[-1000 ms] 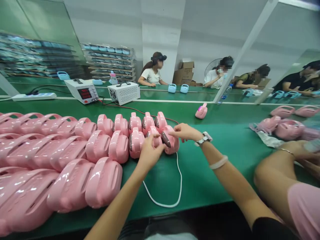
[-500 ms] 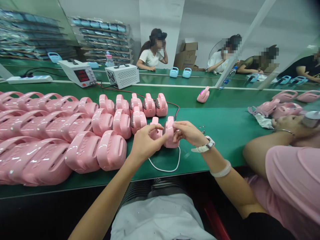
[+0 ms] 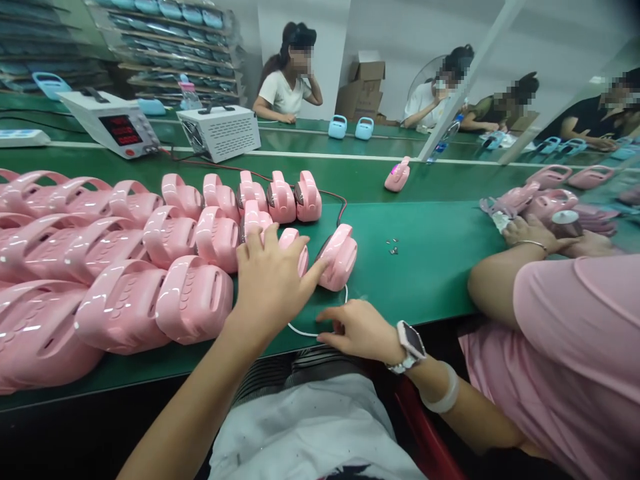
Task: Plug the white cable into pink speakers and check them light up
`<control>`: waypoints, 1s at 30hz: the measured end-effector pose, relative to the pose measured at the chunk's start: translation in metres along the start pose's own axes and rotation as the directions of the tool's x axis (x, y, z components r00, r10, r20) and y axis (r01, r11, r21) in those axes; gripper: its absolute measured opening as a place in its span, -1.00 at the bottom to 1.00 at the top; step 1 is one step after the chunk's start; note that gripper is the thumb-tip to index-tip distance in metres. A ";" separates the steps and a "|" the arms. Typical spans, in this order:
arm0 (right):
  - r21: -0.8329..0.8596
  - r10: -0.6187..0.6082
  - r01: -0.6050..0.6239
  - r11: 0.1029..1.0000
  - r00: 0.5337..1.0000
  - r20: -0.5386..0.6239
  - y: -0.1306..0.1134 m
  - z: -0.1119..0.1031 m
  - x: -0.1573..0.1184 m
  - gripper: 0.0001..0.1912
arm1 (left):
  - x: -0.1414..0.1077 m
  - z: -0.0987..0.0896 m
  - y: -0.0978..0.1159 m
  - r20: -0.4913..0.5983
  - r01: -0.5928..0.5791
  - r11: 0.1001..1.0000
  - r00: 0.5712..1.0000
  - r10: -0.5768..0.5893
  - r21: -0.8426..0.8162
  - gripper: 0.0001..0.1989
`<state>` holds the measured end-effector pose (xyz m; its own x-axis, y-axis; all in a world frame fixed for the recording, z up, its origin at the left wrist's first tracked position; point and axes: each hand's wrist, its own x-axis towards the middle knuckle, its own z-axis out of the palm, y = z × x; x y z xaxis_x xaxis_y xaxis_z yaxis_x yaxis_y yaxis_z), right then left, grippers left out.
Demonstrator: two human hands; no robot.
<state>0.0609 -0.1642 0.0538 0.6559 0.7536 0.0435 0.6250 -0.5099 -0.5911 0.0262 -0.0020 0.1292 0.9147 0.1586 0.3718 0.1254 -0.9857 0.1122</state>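
My left hand (image 3: 273, 280) is spread, palm down, over a pink handled device (image 3: 295, 250) that it partly covers. Its thumb reaches to another pink device (image 3: 340, 259), which stands tilted on the green table at the right end of the group. Lower down, near the table's front edge, my right hand (image 3: 363, 330) has its fingers bent beside a white cable (image 3: 303, 331). Whether its fingertips pinch the cable is not clear. Rows of pink devices (image 3: 193, 300) fill the table to the left.
Two white power units (image 3: 217, 130) stand at the back left. Small metal bits (image 3: 393, 248) lie right of centre. A co-worker's hands (image 3: 535, 237) hold a pink device at the right. A lone pink device (image 3: 398, 175) stands farther back; several people sit beyond.
My right hand has left the pink device and moved down toward the cable. My left hand has opened and shifted left. The end device now leans, and the view has turned slightly.
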 end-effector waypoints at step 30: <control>-0.139 0.643 -0.762 0.632 0.616 -0.455 0.160 -0.116 0.057 -0.49 | -0.034 0.006 -0.010 -0.179 -0.189 0.597 0.981 0.077 -0.780 -0.92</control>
<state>0.2481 -0.2509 0.0551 0.9985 -0.0524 0.0131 -0.0462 -0.9545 -0.2947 -0.0041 0.0017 0.1104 0.8383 0.0895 0.5379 -0.3977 -0.5745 0.7154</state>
